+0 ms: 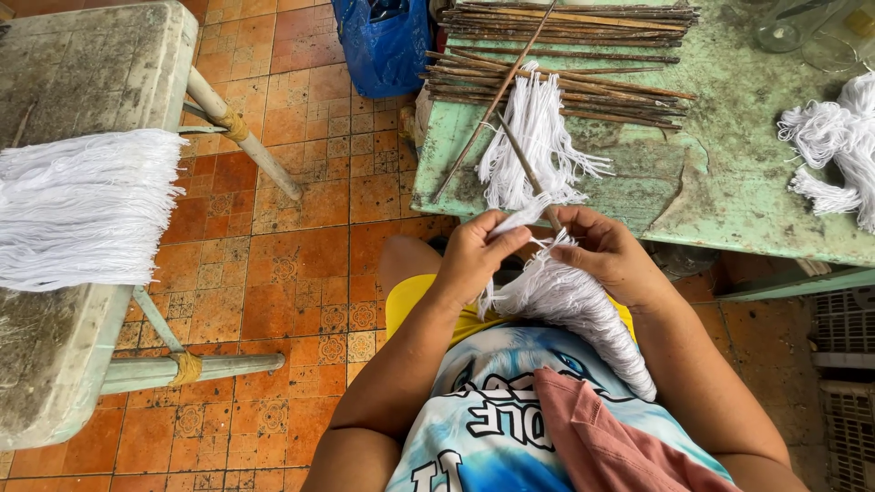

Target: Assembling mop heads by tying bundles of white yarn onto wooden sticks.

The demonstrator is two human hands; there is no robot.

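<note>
My left hand [476, 253] and my right hand [608, 251] are closed together on a bundle of white string [576, 310] that hangs down over my lap. A thin wooden stick [529, 169] rises from between my hands toward the green table [729, 182]. My left fingers pinch a few white strands at the top of the bundle, close to the stick. On the table just beyond my hands lies another bunch of white string [538, 146].
A pile of thin sticks [565, 55] lies at the table's far side, more white string [834, 146] at its right. A worn bench [55, 364] on the left carries a wide white fringe [82, 210]. A blue bag [383, 46] stands on the orange tiled floor.
</note>
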